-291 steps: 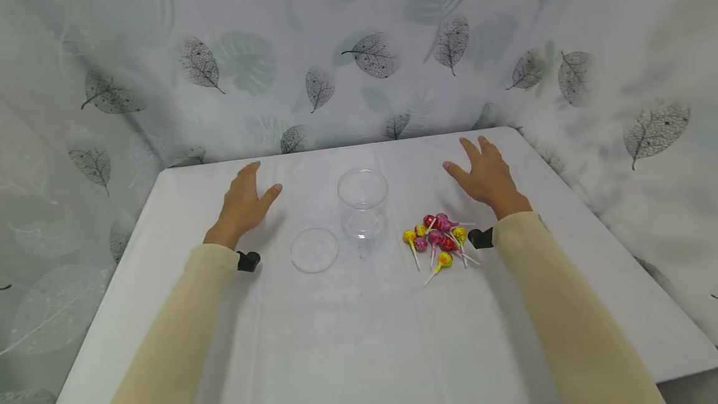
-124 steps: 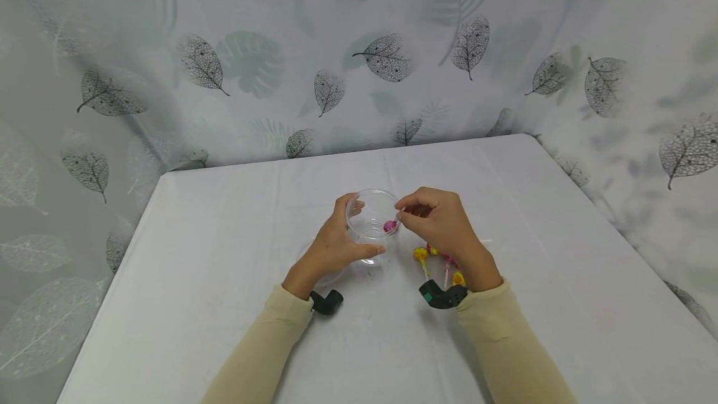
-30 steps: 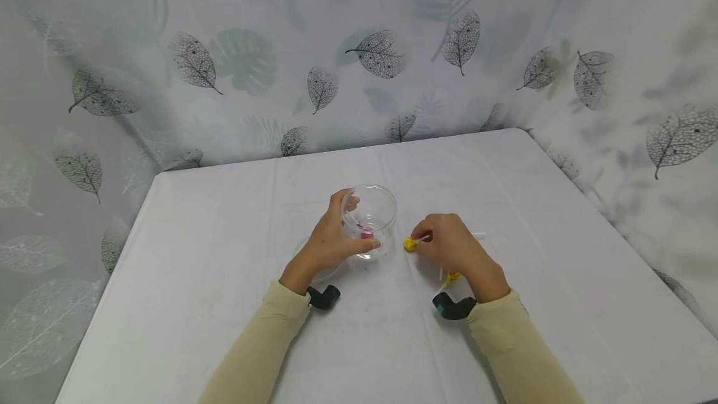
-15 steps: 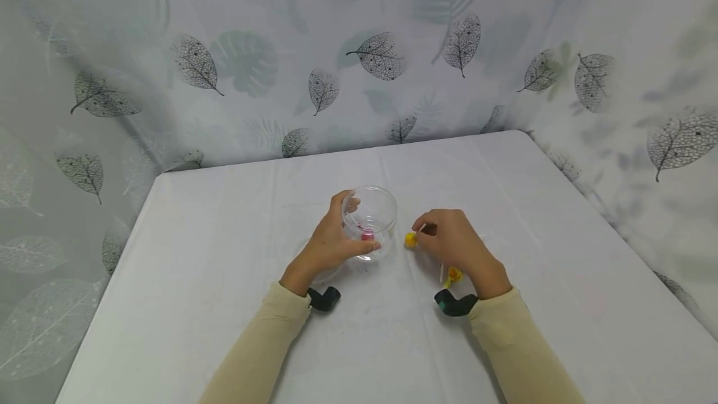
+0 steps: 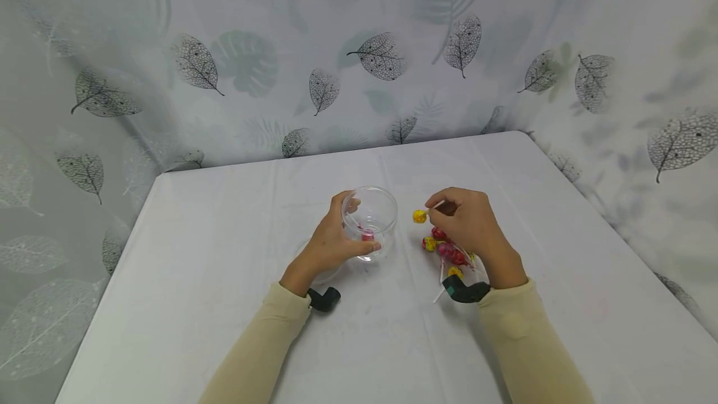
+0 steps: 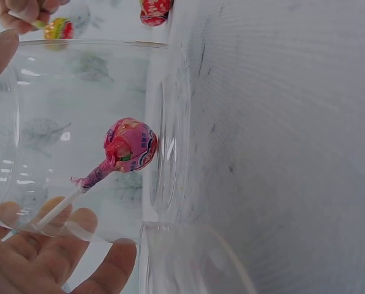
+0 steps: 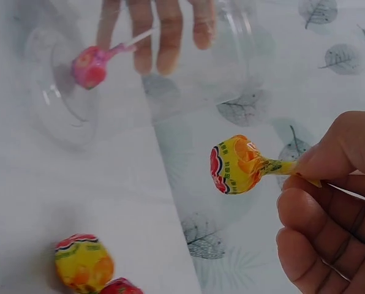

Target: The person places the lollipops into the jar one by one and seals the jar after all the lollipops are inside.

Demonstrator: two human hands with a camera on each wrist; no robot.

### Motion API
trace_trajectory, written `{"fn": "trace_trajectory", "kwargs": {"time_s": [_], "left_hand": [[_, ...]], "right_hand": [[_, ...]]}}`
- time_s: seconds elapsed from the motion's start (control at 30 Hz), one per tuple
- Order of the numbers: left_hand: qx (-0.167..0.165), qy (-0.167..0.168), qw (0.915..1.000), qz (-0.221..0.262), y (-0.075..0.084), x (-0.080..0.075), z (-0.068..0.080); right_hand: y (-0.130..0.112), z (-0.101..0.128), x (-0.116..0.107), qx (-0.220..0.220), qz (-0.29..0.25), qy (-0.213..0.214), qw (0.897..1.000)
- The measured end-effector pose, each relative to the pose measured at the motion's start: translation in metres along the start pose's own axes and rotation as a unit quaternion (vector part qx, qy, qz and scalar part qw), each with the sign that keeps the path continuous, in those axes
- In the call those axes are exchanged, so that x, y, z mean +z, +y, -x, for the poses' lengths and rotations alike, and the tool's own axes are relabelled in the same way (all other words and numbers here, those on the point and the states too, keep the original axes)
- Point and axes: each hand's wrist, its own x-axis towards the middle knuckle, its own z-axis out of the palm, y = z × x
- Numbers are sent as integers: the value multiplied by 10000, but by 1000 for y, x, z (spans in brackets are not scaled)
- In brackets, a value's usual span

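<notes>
A clear plastic jar [image 5: 370, 220] stands upright at the middle of the white table [image 5: 224, 304]. My left hand [image 5: 336, 235] grips its left side. One pink lollipop [image 6: 131, 146] lies inside it, stick leaning on the wall. To the jar's right, my right hand [image 5: 443, 206] pinches the stick of a yellow lollipop [image 5: 419, 216] and holds it in the air near rim height, apart from the jar. Its head [image 7: 237, 164] points towards the jar. Several red, pink and yellow lollipops [image 5: 445, 251] lie in a pile under that wrist.
The jar's clear round lid [image 5: 314, 273] lies flat on the table, partly hidden under my left hand. A leaf-print curtain [image 5: 381, 55] closes off the back and both sides. The table's right edge [image 5: 617, 235] runs close to the curtain.
My right hand has lifted the yellow lollipop off the table, up and slightly away from me, uncovering the pile below. The left hand and the jar have stayed put.
</notes>
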Motion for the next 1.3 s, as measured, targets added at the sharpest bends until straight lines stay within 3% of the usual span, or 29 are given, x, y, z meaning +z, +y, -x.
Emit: {"fn": "trace_trajectory", "kwargs": {"time_s": [0.73, 1.3], "left_hand": [[-48, -25, 10000, -52, 1, -1, 1], [-185, 25, 9997, -169, 4, 1, 1]], "right_hand": [[-17, -12, -5, -479, -387, 730, 9954], [-22, -15, 7, -237, -1720, 545, 9833]]}}
